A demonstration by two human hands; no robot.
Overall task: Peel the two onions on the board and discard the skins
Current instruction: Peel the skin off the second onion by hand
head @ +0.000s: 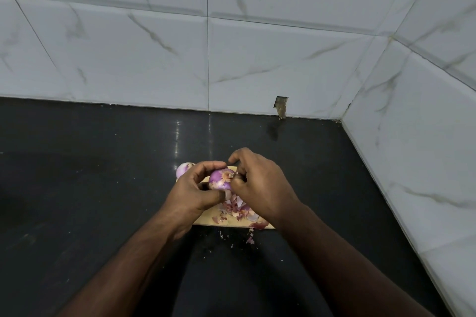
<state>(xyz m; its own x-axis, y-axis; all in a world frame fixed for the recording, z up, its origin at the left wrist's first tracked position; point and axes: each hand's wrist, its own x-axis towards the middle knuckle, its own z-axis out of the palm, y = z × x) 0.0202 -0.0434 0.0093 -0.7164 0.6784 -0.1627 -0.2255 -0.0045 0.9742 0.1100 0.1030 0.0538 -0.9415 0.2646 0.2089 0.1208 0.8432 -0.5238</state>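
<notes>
Head view: your left hand [195, 188] cups the round purple onion [220, 179] above the pale wooden cutting board [203, 220], fingers curled round it. Your right hand [257, 183] pinches a dry brownish skin flake [228, 175] at the end of that onion nearest it. The second purple onion [183, 169] sits just beyond your left fingers, at the board's far edge, already looking mostly bare.

Risks, as a judgement: the flake looks thin and papery, so a quick tug may tear it short and leave a patch stuck. The bared flesh looks slick; if you loosen your left hold during the pull, the bulb could slip down onto the pile or off the board. The loose pink and white skin scraps [235, 210] lie right under your grip, and a few have spilled past the near board edge onto the glossy black stone countertop [103, 175]; a sweep of your wrist could scatter more. The second onion could roll if you bump it.

Surroundings: white grey-veined wall tiles [154, 46] meet in a corner on your right-hand side, with a small chipped hole [281, 107] at the wall base beyond your hands. No bin is in view.
</notes>
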